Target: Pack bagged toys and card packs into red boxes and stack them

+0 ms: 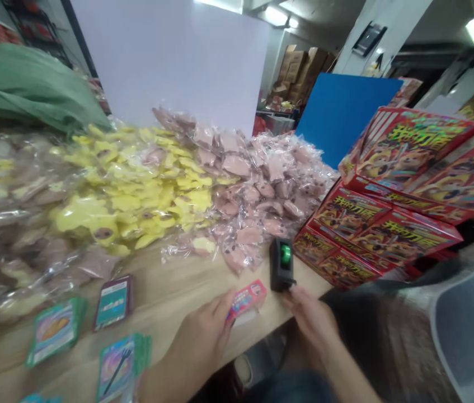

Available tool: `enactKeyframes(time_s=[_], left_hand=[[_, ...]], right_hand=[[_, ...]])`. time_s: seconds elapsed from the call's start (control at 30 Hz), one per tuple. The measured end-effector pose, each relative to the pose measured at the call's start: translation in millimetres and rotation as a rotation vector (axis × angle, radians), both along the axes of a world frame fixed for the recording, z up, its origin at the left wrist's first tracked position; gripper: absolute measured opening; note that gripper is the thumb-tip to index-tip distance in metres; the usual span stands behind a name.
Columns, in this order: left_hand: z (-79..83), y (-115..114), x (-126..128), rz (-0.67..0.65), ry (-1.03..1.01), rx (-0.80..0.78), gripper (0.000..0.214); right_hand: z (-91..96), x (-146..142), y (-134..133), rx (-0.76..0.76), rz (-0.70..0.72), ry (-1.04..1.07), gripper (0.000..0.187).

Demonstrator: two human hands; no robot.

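My left hand (209, 330) is closed around one end of a small pink-red printed box (248, 299), held just above the wooden table (169, 280) near its front edge. A black tape dispenser (282, 266) with a green roll stands to the right of the box. At the dispenser's near end is my right hand (312, 319), its fingertips at the cutter. Blur hides whether a piece of tape is between those fingers. Stacks of printed cards (54, 333) lie to the left of my left arm, one topped by a fork picture (117, 364).
Yellow bagged pieces (136, 196) and pink bagged pieces (262, 196) are heaped along the back of the table. Red printed cartons (371, 224) are stacked at the right edge. A grey chair (467, 313) stands right of me. Behind the heap rises a white panel (178, 61).
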State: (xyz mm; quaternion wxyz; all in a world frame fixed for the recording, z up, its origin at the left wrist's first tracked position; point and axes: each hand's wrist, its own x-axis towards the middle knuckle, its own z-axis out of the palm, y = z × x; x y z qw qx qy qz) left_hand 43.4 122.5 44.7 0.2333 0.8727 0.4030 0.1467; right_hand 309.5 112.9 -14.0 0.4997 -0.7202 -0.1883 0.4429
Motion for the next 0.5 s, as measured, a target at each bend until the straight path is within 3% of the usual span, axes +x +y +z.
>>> enactKeyframes(time_s=[0.1, 0.27, 0.33, 0.43, 0.5], left_hand=[[4.8, 7.5, 6.6, 0.026, 0.009, -0.042, 0.042], [12.9, -9.9, 23.5, -0.007, -0.042, -0.019, 0.04], [27.9, -29.7, 21.4, -0.019, -0.076, -0.004, 0.042], [63.3, -59.1, 6.3, 0.011, -0.182, -0.042, 0.046], [82.0, -68.5, -11.7, 0.034, -0.277, -0.094, 0.047]], right_hand=[[2.9, -22.6, -23.7, 0.051, -0.011, -0.042, 0.027], [37.1, -89.3, -41.4, 0.206, 0.197, 0.164, 0.034], [43.7, -102.0, -53.8, 0.189, 0.218, 0.155, 0.036], [44.9, -90.4, -76.6, 0.127, 0.371, -0.185, 0.03], [46.2, -79.7, -78.2, 0.218, 0.499, -0.341, 0.037]])
